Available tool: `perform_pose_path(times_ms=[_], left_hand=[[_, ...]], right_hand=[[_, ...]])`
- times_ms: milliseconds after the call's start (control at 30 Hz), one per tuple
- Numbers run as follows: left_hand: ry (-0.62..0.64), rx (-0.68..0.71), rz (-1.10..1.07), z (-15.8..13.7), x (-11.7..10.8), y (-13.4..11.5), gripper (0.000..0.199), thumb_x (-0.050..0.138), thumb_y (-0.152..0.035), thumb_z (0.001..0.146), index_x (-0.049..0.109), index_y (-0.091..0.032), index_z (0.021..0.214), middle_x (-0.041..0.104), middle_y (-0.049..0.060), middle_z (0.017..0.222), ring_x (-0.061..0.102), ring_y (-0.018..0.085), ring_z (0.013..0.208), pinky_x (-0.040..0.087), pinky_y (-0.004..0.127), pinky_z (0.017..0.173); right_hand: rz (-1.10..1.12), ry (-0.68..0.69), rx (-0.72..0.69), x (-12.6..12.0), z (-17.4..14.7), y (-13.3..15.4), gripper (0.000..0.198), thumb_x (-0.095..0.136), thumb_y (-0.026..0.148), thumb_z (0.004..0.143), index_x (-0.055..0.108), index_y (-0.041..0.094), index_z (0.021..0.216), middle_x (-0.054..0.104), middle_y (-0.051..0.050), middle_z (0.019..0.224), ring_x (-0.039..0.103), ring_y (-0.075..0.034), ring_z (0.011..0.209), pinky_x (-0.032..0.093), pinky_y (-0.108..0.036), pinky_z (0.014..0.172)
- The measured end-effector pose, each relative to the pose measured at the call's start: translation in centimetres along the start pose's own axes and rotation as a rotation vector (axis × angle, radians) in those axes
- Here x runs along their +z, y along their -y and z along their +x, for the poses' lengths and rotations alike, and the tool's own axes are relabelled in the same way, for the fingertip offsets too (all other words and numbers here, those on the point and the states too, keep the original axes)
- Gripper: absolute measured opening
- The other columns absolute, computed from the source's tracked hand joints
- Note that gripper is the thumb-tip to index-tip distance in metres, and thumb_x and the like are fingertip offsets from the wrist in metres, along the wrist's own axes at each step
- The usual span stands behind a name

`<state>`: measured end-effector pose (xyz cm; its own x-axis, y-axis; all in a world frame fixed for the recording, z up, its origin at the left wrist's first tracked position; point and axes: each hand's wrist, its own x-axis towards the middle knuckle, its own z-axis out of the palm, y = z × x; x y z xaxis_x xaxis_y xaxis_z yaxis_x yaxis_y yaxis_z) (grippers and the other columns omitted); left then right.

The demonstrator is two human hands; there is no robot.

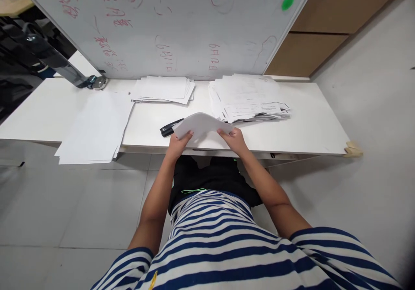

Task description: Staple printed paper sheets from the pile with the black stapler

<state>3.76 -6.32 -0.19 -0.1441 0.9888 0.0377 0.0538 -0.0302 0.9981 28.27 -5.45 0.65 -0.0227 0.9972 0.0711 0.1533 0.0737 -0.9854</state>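
Note:
Between my two hands is white paper (pixel 202 123), bowed upward in the middle over the desk's front edge. My left hand (pixel 178 144) grips its left end, thumb on top. My right hand (pixel 234 140) pinches the right end the same way. Whether it is one sheet or several I cannot tell. Just beyond my left hand lies a black stapler (pixel 170 128), partly covered by the paper. Past my right hand sits a thick, uneven pile of printed papers (pixel 249 97). A smaller paper stack (pixel 164 89) lies farther back, left of that pile.
Blank sheets (pixel 97 128) at the left overhang the front edge of the white desk (pixel 311 125). A dark bottle (pixel 55 58) stands at the back left beside a small round object (pixel 100 82). Behind rises a whiteboard (pixel 188 26) with red writing. Tape (pixel 353 149) covers the right corner.

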Motion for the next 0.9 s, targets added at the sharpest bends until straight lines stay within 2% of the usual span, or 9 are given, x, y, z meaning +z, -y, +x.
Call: perform_pose_path(times_ms=[133,200,300,433,533,633,733,833,900], left_hand=[[-0.012,0.031,0.142,-0.9,0.1,-0.7,0.042,0.078,-0.053,0.077,0.074,-0.016,0.096,0.074,0.007,0.093,0.069,0.028,0.098,0.058,0.037,0.085],[-0.051,0.056,0.147,-1.2,-0.2,-0.9,0.039,0.078,-0.052,0.077,0.075,-0.017,0.093,0.073,0.006,0.090,0.069,0.028,0.099,0.058,0.036,0.084],[-0.072,0.058,0.143,-1.3,-0.8,-1.0,0.037,0.079,-0.051,0.077,0.076,-0.017,0.093,0.073,0.006,0.088,0.069,0.029,0.099,0.058,0.036,0.082],[-0.083,0.023,0.149,-1.3,-1.1,-0.4,0.039,0.079,-0.053,0.076,0.076,-0.016,0.088,0.073,0.006,0.082,0.069,0.027,0.091,0.057,0.035,0.077],[-0.124,-0.043,0.134,-1.2,-0.7,0.6,0.043,0.078,-0.057,0.075,0.074,-0.015,0.081,0.073,0.007,0.079,0.068,0.025,0.083,0.056,0.035,0.074],[-0.121,-0.038,0.058,-1.2,-0.5,0.9,0.044,0.077,-0.058,0.075,0.074,-0.015,0.086,0.074,0.007,0.085,0.069,0.022,0.082,0.056,0.034,0.075],[-0.144,0.075,0.029,-0.9,-1.1,-0.2,0.042,0.070,-0.057,0.084,0.073,-0.018,0.099,0.075,0.007,0.094,0.070,0.021,0.088,0.055,0.035,0.084],[-0.174,0.276,0.306,0.6,-2.1,-1.6,0.038,0.061,-0.053,0.092,0.071,-0.021,0.110,0.073,0.011,0.108,0.066,0.026,0.109,0.049,0.041,0.100],[-0.147,0.374,0.622,2.0,-2.7,-1.8,0.044,0.068,-0.051,0.086,0.068,-0.021,0.118,0.069,0.014,0.122,0.056,0.034,0.127,0.039,0.048,0.109]], right_hand=[[-0.004,-0.079,0.029,0.2,-0.2,0.0,0.047,0.071,0.058,0.079,0.077,0.017,0.101,0.078,-0.008,0.103,0.071,-0.028,0.102,0.055,-0.041,0.090],[-0.019,-0.129,0.067,0.2,-0.6,-0.2,0.048,0.069,0.060,0.080,0.077,0.017,0.100,0.078,-0.008,0.098,0.071,-0.027,0.099,0.055,-0.039,0.087],[-0.060,-0.133,0.117,0.3,-1.4,-0.5,0.049,0.067,0.062,0.081,0.077,0.016,0.095,0.076,-0.005,0.087,0.070,-0.026,0.090,0.055,-0.036,0.080],[-0.109,-0.147,0.067,0.5,-2.1,-1.0,0.048,0.064,0.062,0.083,0.077,0.017,0.096,0.075,-0.004,0.088,0.069,-0.024,0.087,0.053,-0.034,0.078],[-0.183,-0.128,0.056,0.6,-2.5,-1.0,0.050,0.060,0.064,0.084,0.075,0.017,0.085,0.072,-0.005,0.077,0.067,-0.024,0.080,0.052,-0.034,0.073],[-0.237,-0.164,0.030,0.3,-3.1,-0.7,0.050,0.059,0.064,0.085,0.075,0.017,0.083,0.072,-0.005,0.074,0.066,-0.025,0.077,0.053,-0.035,0.072],[-0.236,-0.241,0.068,-0.6,-4.0,-0.4,0.048,0.060,0.061,0.085,0.076,0.016,0.089,0.074,-0.006,0.078,0.067,-0.026,0.080,0.053,-0.036,0.074],[-0.132,-0.254,0.160,-1.6,-4.8,-0.9,0.045,0.067,0.058,0.081,0.076,0.015,0.092,0.078,-0.009,0.091,0.070,-0.028,0.089,0.054,-0.037,0.078],[-0.028,-0.249,0.217,-2.1,-4.9,-1.5,0.045,0.072,0.056,0.078,0.076,0.015,0.095,0.079,-0.011,0.100,0.071,-0.028,0.095,0.055,-0.038,0.080]])
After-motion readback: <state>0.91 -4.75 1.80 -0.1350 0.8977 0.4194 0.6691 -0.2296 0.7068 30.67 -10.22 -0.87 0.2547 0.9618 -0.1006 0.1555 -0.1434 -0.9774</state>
